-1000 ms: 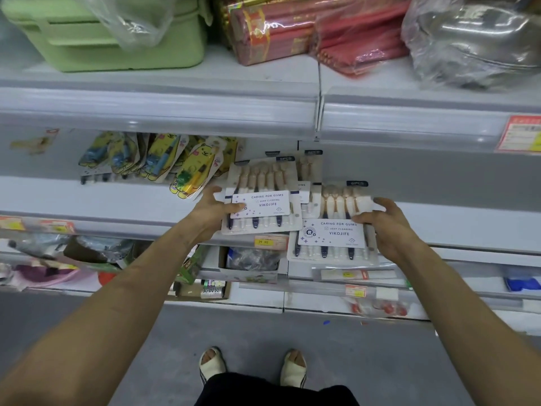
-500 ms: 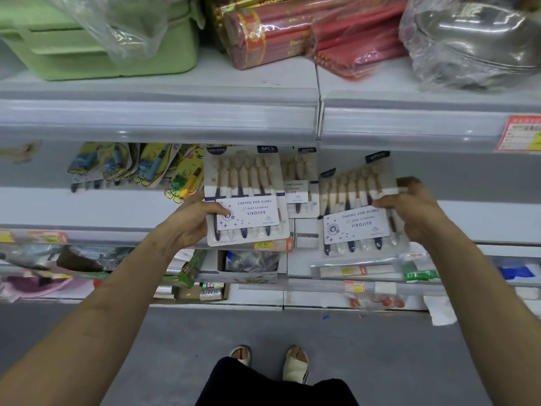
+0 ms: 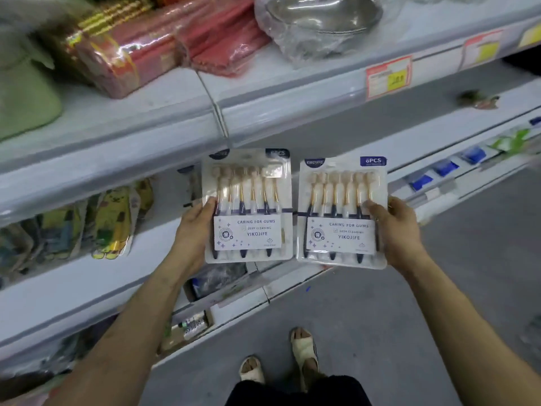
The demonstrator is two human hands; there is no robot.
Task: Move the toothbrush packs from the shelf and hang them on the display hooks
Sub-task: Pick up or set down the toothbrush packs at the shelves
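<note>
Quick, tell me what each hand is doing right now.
Left hand: grips the left toothbrush pack by its left edge.
Right hand: grips the right toothbrush pack by its right edge.

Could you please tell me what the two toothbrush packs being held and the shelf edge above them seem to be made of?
Left pack and right pack: seemingly clear, glossy plastic over white printed card; brushes show through and glare streaks the front. Shelf edge: smooth, pale grey, softly shiny, probably painted metal or plastic; cannot tell which.
</note>
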